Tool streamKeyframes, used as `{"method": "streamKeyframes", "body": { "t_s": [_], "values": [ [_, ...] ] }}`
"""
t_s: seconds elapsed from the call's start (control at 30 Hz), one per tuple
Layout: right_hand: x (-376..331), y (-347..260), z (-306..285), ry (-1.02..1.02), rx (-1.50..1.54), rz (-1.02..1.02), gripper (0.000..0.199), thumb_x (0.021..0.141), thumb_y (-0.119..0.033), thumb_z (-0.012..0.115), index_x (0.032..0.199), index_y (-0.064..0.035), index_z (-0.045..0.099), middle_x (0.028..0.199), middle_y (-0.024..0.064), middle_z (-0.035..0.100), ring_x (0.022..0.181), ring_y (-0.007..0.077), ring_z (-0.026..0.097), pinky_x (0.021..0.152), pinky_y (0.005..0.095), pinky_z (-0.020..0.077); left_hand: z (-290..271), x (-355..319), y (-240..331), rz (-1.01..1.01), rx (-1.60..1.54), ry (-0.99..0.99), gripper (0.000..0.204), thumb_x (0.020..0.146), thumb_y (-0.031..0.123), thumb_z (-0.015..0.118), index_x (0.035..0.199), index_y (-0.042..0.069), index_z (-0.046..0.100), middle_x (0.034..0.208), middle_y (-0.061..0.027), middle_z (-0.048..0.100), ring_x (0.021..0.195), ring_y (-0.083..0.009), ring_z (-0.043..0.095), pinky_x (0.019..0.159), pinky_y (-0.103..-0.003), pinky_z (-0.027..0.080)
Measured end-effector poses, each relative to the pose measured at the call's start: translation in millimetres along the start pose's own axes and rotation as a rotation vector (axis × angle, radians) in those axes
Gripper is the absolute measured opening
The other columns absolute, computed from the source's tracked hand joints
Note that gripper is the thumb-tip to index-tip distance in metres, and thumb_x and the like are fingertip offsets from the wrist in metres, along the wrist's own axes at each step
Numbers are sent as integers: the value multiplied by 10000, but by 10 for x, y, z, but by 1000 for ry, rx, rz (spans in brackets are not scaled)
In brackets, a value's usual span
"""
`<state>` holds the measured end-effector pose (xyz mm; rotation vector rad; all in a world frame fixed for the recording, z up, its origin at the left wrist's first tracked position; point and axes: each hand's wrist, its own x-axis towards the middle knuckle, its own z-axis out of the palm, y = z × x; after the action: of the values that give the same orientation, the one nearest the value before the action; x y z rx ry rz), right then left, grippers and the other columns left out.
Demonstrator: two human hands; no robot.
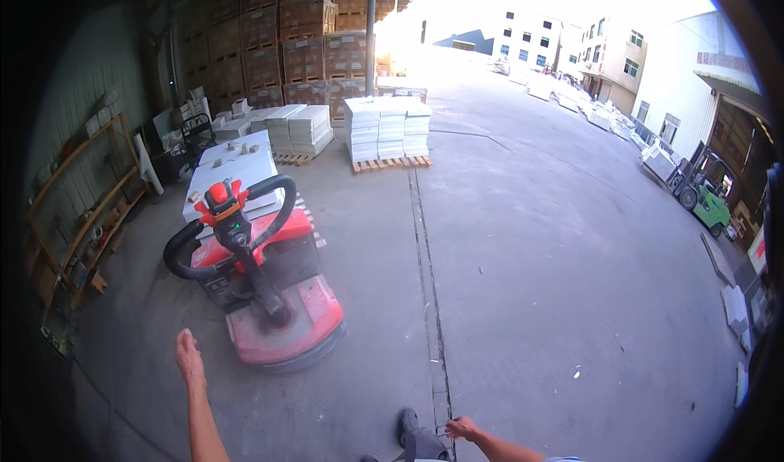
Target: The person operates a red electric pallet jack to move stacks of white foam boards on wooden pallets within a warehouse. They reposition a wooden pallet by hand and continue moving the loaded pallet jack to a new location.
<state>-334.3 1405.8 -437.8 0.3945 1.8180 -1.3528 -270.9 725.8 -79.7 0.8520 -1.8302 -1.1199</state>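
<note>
A red electric pallet truck (273, 299) stands on the concrete floor ahead of me, left of centre. Its black looped tiller handle (231, 217) with an orange control head tilts toward me. A stack of white flat boxes (233, 168) rests on its forks behind. My left hand (189, 356) is raised with nothing in it, fingers together, a short way left of the truck's red base and not touching it. My right hand (462, 428) hangs low near my dark shoe (407, 423), loosely curled and holding nothing.
White box stacks on wooden pallets (388, 129) stand further back, with tall brown crate stacks (286, 37) behind. A wooden rack (82, 209) lines the left wall. A green forklift (704, 197) is parked far right. A floor joint (429, 299) runs down the concrete.
</note>
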Motion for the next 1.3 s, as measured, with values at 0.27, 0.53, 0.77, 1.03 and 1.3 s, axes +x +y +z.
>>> {"method": "streamKeyframes", "body": {
  "t_s": [0.27,0.53,0.77,1.03,1.3],
  "values": [
    [620,-859,-673,-48,-112,-80,379,934,-296,616,1127,28,653,994,118,726,865,210,715,718,340,586,704,1802,858,412,351,340,506,1042,386,418,1339,-2,551,1401,-184,523,1318,-350,464,1097,-392,358],
    [258,-4094,-144,-224,-127,-648,422,967,-232,577,1275,55,560,1107,149,705,986,234,692,863,351,539,632,1636,1873,-13,569,-159,557,954,396,426,657,0,683,537,-117,636,593,-267,657,711,-379,500],
    [-1218,-6248,1047,41,-352,-1668,409,847,-153,677,1218,1,604,1162,142,668,1118,313,606,963,396,469,579,630,1922,-24,649,-384,595,947,425,412,632,6,693,566,-118,652,658,-275,672,769,-394,522],
    [-1571,-6536,1571,-282,-1069,-1721,472,776,-298,787,1126,-12,653,1072,141,689,1053,361,628,953,442,471,743,-208,1500,146,692,-125,554,988,361,434,646,-7,666,676,-242,641,724,-446,648,742,-550,492],
    [-1471,-6572,1644,-516,-1517,-1337,606,691,-556,827,930,-18,681,777,92,696,746,276,696,702,342,545,707,-524,1373,120,714,-306,541,996,345,405,623,15,617,673,-214,634,705,-430,639,728,-524,488]
  ]
}}
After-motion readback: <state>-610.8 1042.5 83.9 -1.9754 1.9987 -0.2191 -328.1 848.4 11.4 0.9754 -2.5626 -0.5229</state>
